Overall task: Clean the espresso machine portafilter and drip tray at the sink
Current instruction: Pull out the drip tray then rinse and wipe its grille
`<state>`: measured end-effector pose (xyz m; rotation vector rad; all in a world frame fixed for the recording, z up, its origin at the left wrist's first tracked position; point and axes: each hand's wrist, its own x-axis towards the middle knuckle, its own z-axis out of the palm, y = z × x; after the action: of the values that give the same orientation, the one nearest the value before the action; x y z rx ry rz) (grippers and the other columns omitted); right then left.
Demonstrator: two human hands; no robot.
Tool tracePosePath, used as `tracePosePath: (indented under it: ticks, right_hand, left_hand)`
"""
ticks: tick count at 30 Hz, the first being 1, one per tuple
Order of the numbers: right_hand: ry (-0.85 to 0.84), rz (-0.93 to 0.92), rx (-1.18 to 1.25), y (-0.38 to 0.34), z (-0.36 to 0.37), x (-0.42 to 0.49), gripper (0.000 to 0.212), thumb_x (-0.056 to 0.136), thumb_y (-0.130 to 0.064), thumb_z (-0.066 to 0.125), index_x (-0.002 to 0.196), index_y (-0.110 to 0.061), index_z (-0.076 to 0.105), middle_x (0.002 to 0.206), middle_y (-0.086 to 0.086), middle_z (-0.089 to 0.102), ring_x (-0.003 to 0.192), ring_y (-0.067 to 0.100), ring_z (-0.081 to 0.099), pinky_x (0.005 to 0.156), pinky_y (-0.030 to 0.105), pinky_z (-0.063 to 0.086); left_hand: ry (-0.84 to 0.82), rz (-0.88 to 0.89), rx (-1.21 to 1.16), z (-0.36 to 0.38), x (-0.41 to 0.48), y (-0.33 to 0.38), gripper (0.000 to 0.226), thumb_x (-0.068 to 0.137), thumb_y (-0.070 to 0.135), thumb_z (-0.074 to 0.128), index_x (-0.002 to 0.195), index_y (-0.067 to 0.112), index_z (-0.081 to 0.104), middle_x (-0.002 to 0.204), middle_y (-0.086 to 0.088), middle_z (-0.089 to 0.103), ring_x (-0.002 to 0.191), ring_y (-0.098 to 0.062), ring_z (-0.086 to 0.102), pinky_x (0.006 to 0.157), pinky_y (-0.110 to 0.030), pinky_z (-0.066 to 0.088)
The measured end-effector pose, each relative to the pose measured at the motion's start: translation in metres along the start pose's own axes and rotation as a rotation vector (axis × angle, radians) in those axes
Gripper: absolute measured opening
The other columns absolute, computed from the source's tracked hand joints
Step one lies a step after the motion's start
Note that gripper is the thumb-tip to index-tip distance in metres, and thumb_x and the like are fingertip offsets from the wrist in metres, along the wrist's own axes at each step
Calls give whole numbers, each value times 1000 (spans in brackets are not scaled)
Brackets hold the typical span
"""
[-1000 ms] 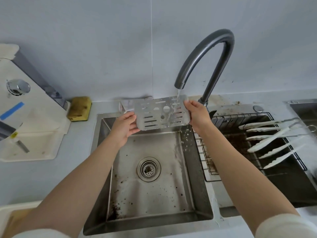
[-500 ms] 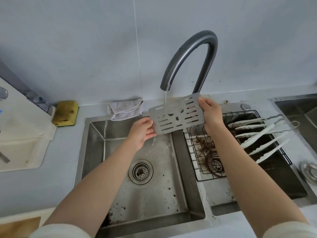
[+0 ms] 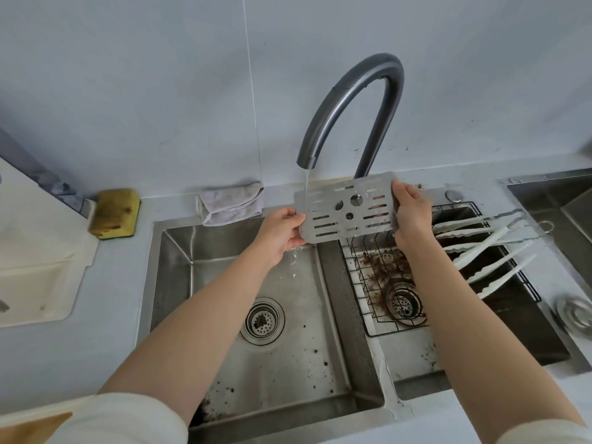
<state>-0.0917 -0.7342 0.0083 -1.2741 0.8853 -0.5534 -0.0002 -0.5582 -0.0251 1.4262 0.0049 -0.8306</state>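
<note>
A flat metal drip tray grate [image 3: 347,208] with slots and round holes is held over the divide between two sink basins. My left hand [image 3: 282,233] grips its left end and my right hand [image 3: 411,213] grips its right end. The grate tilts with its right end higher. A thin stream of water from the dark curved faucet [image 3: 352,104] strikes the grate's left part and drips into the left basin [image 3: 179,270]. No portafilter is in view.
The right basin holds a black wire rack [image 3: 365,302] with coffee grounds around its drain. White tongs [image 3: 487,248] lie across the rack. A folded grey cloth [image 3: 229,201] and a yellow sponge [image 3: 115,213] sit behind the sink. A cream espresso machine base [image 3: 35,267] stands at left.
The grate has shifted to the right relative to the faucet, so the water now hits its left part instead of its right. Its right end has tilted upward.
</note>
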Motion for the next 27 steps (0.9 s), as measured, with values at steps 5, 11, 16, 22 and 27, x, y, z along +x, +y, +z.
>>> tracePosePath:
  ticks: [5,11,16,22,27]
  right_hand:
    - [-52,61,-56,6,0,1,26,94,-20,50,71,-16,58,44,-10,58,35,1,51,35,14,40]
    - [-156,207,-165,21,4,1,20,93,-18,51,78,-13,62,73,4,67,59,16,63,59,29,53]
    - [-209,249,-207,28,19,-2,17,94,-21,49,85,-13,61,77,3,68,66,18,64,63,32,54]
    - [-217,199,-117,24,44,-1,19,95,-20,49,79,-15,58,65,-3,59,49,6,56,45,18,45]
    - [-269,237,24,17,65,-2,20,95,-20,49,81,-12,62,79,2,69,73,14,66,71,31,55]
  left_hand:
    - [-25,-28,26,-12,-8,-8,12,94,7,47,86,11,54,85,-5,66,70,-16,64,55,-23,53]
    - [-2,-86,23,-31,-21,-33,13,93,5,47,83,9,55,85,-7,67,71,-18,65,53,-23,52]
    - [26,-50,56,-53,-22,-25,10,93,6,48,87,7,56,89,-8,68,75,-18,67,56,-22,55]
    - [95,48,107,-73,-17,4,7,92,9,50,88,9,55,91,-7,67,77,-19,66,71,-30,56]
    - [131,126,53,-86,-18,22,13,93,12,49,82,16,54,84,-1,69,67,-11,69,60,-26,55]
